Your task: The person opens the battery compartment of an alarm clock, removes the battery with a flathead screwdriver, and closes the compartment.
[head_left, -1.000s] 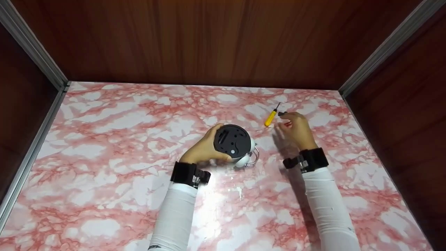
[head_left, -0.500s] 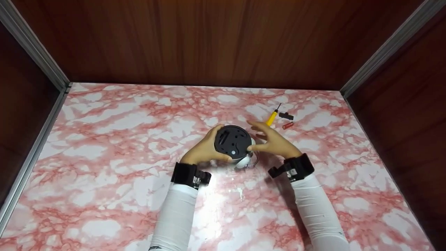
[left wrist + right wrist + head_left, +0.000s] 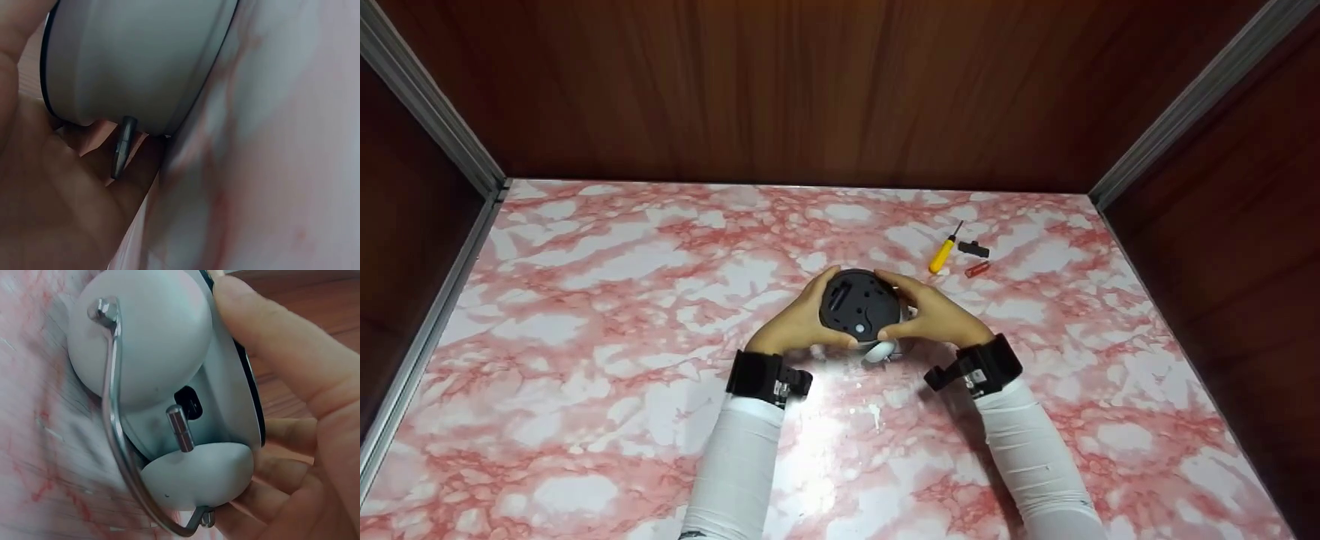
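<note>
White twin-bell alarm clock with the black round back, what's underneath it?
Beneath the white twin-bell alarm clock is the red-and-white marbled tabletop. The clock's front points down, out of sight, and covers the patch directly below, so anything there cannot be seen.

Right hand (image 3: 939, 313) now gripping the clock (image 3: 856, 301), black piece (image 3: 974, 250) let go

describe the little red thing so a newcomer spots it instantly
On the pink-and-white marbled tabletop, look beyond the right hand to three small objects. The red cylinder lies right of the yellow-handled screwdriver, nearer the person than the black piece; it alone of the three is red.
</note>
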### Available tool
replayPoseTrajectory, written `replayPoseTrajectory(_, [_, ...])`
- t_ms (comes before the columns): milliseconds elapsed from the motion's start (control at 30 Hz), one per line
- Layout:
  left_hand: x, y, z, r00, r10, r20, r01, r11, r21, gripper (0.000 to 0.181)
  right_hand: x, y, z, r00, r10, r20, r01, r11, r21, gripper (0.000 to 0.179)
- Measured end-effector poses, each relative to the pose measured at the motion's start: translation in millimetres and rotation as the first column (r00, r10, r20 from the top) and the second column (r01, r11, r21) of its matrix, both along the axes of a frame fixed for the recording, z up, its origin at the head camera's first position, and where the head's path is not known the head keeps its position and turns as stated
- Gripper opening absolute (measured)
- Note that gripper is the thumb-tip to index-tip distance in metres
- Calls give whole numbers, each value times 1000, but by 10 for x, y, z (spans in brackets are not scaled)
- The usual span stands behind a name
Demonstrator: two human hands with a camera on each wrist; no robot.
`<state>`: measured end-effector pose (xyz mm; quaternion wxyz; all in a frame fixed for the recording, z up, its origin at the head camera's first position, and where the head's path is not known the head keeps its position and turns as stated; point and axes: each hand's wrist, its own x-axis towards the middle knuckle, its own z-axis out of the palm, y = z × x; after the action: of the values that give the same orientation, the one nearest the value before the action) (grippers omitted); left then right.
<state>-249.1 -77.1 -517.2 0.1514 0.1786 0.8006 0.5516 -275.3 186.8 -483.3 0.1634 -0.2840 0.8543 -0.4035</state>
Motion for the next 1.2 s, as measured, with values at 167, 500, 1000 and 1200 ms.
replayPoseTrajectory(167, [1, -5, 9, 1000, -13, 5, 13, 1000, -2, 131, 37, -17, 12, 1000, -16, -24, 16, 1000, 12, 97])
replayPoseTrajectory(500, [11, -92, -5, 999, 43, 24, -42, 999, -26, 117, 122, -105, 19, 991, -113, -66, 116, 992, 49, 95])
replayPoseTrajectory(1000, [-20, -113, -18, 997, -4, 81, -16, 971, 240, 84, 180, -308, 76, 955, -272, -114, 286, 949, 134, 88])
replayPoseTrajectory(1200, [-31, -137, -33, 992, -17, 125, -23, 948, 317, 81, 276, -397, 4, 919, -316, -237, 355, 924, 141, 83])
